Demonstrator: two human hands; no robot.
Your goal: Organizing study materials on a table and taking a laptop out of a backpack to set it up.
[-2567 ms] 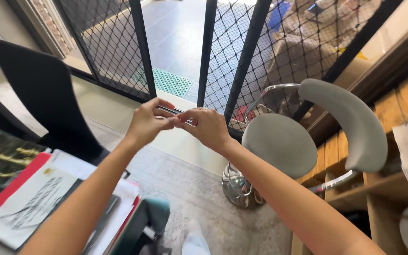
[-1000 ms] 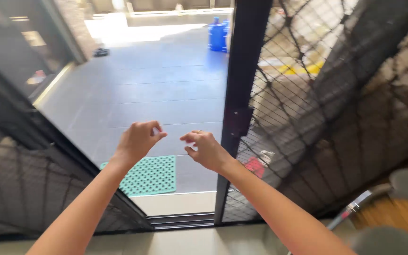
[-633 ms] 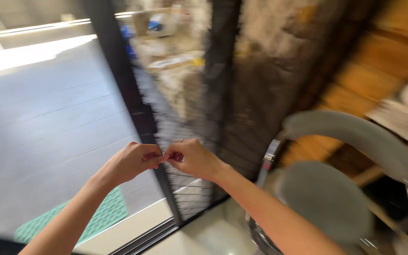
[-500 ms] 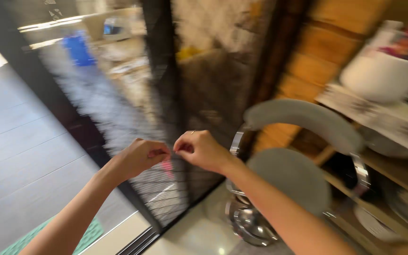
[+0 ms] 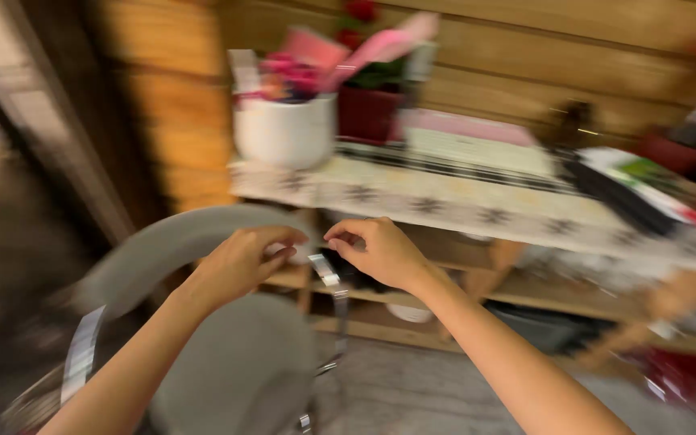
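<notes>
The view is heavily motion-blurred. My left hand (image 5: 243, 262) and my right hand (image 5: 380, 250) are raised side by side in the middle of the view, a small gap between them. Each has thumb and fingertips pinched together. Whether something small or thin is held between them is lost in the blur. Both hands hover above a grey swivel chair (image 5: 227, 379), just in front of its curved backrest (image 5: 163, 246) and its chrome armrest (image 5: 328, 274).
Behind the hands a wooden shelf unit carries a patterned cloth (image 5: 445, 193), a white pot (image 5: 283, 133) with pink items, a dark red flower pot (image 5: 368, 113) and papers at the right. Lower shelves hold blurred things. The wall is wooden planks (image 5: 525, 72).
The view has swung right, from the mesh door and the floor outside to the chair and the wooden shelf. My hands stay raised and close together, fingertips pinched.
</notes>
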